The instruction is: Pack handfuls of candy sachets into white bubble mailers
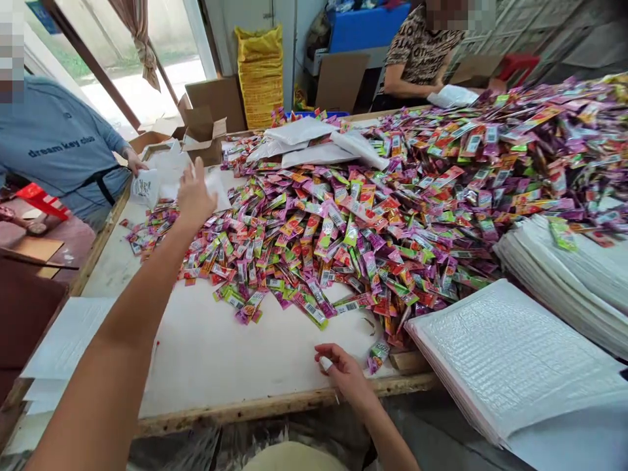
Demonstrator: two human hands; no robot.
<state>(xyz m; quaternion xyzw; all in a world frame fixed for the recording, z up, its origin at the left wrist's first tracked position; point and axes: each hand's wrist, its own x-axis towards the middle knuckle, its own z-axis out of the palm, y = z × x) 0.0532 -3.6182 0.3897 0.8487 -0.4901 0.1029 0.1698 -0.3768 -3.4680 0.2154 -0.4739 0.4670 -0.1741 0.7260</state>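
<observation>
My left hand [196, 196] reaches far forward over the table's left part, fingers raised and apart, holding nothing visible. Just beyond it lies a white packet [219, 188], partly hidden and blurred. Close to the front edge of the white tabletop [220, 353], my right hand [341, 373] has loosely bent fingers apart; a small white spot shows at a fingertip, too small to identify. A big heap of small colourful sachets [314, 242] spreads between and beyond the hands. One loose sachet [377, 355] lies right of my right hand.
White padded envelopes [510, 347] are stacked at right, white sheets [73, 333] at left. White packets [318, 152] rest on the heap. A person in blue [63, 144] holds a white bag [145, 188]; another person [419, 55] sits behind the heap. Cardboard boxes [203, 134] stand at back left.
</observation>
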